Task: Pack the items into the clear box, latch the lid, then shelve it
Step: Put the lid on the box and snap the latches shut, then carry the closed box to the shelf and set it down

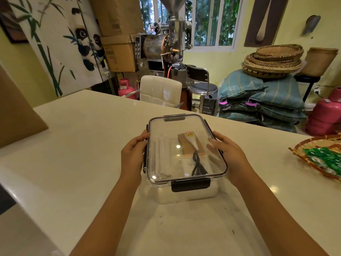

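Head view: the clear box (pixel 186 157) sits on the pale counter (pixel 83 145) directly before me, lid (pixel 177 130) on. My left hand (pixel 133 154) curls round the box's left edge; my right hand (pixel 227 154) curls round its right edge. Inside lie a black cable (pixel 198 166) and white tube (pixel 192 140). Far right of the box, a basket (pixel 302 159) of green packets

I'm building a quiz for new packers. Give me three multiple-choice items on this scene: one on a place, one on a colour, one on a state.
1. Where does the clear plastic box stand?
A. white countertop
B. chair
C. floor

2. What colour is the box's near front latch?
A. pink
B. black
C. green

3. How is the clear lid?
A. missing
B. leaning beside the box
C. on the box

Key: 1 A, the box rests on the white countertop; 2 B, the latch is black; 3 C, the lid covers the box, with the left hand and right hand at its sides.
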